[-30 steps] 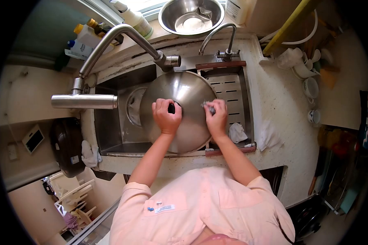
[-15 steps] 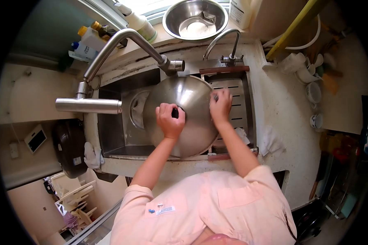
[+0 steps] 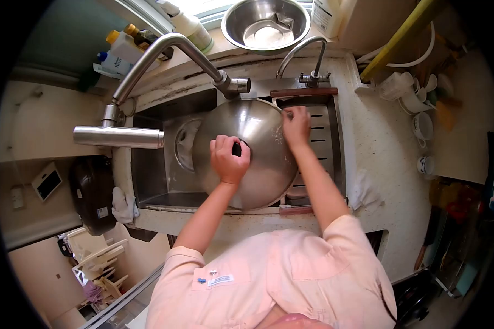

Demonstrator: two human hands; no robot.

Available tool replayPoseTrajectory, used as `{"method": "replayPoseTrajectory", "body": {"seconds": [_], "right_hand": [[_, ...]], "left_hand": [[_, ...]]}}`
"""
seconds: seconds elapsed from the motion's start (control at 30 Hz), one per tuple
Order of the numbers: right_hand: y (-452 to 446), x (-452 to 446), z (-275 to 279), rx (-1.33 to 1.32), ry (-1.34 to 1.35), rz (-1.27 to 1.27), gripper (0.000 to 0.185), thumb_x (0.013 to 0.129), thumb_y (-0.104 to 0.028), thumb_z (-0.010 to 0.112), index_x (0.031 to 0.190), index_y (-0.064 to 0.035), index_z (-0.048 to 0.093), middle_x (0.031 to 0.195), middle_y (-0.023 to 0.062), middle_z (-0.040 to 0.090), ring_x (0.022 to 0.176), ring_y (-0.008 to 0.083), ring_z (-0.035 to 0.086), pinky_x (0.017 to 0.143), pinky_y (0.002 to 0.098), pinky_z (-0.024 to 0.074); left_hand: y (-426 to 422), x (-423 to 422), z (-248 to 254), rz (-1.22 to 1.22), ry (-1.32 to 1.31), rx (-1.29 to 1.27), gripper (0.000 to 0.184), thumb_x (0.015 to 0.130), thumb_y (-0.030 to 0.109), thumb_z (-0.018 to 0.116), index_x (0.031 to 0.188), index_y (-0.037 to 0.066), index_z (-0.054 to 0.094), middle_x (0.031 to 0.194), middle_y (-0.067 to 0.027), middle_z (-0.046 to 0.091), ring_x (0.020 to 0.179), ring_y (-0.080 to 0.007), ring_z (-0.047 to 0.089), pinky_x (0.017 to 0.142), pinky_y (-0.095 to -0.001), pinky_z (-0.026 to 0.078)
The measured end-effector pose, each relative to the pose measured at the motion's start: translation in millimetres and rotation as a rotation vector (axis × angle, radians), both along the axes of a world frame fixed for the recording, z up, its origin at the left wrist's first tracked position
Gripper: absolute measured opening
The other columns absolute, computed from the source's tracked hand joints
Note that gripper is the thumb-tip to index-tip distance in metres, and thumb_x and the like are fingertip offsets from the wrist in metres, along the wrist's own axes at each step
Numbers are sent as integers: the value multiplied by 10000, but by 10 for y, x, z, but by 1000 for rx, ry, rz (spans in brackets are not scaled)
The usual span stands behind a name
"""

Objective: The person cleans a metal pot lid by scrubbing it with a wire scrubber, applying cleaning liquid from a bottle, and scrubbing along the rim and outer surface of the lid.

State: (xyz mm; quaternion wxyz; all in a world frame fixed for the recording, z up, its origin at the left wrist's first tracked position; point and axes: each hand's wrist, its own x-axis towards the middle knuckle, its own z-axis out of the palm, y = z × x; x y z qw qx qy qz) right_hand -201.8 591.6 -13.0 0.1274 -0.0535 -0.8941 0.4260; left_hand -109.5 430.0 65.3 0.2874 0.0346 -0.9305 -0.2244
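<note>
A large domed steel pot lid [image 3: 258,181] lies over the sink [image 3: 148,183], dome side up. My left hand [image 3: 229,159] is closed around the black knob [image 3: 236,148] at its middle. At the lid's upper right edge, my right hand [image 3: 297,126] is closed with its fingertips pressed on the metal. A small greyish bit shows at those fingertips; I cannot make out what it is. Whitish streaks of suds mark the lid just beside this hand.
The main faucet [image 3: 175,41] arches over the sink's left side, its spout [image 3: 118,136] left of the lid. Behind stand a small tap [image 3: 313,79] and a steel bowl [image 3: 266,27]. Under the right forearm is a slotted drain tray [image 3: 321,143]. A white cloth [image 3: 365,191] lies right.
My right hand has moved up along the lid's right edge, and suds marks now show where it was. My left hand stays on the knob.
</note>
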Motion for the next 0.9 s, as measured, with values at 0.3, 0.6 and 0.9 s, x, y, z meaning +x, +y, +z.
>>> {"method": "replayPoseTrajectory", "body": {"seconds": [0.3, 0.6, 0.9], "right_hand": [[632, 417, -508, -689, -351, -172, 283, 852, -234, 658, 1007, -1, 616, 926, 71, 637, 811, 169, 592, 724, 312, 471], [905, 949, -132, -1154, -354, -231, 246, 824, -148, 668, 1010, -2, 601, 894, 49, 626, 782, 131, 587, 711, 283, 476], [431, 1687, 352, -151, 180, 259, 271, 694, 6, 675, 942, -89, 622, 950, 106, 568, 927, 315, 545, 815, 382, 466]], "left_hand": [[28, 91, 129, 97, -254, -166, 212, 768, 198, 647, 873, 64, 520, 872, -113, 515, 835, -336, 557, 680, -435, 472], [-181, 46, 237, -276, -278, -170, 196, 758, 166, 652, 868, 66, 523, 858, -110, 512, 825, -317, 554, 689, -409, 467], [58, 41, 128, -50, -172, -132, 109, 706, 119, 628, 720, 61, 537, 798, -100, 498, 770, -312, 487, 691, -409, 426]]}}
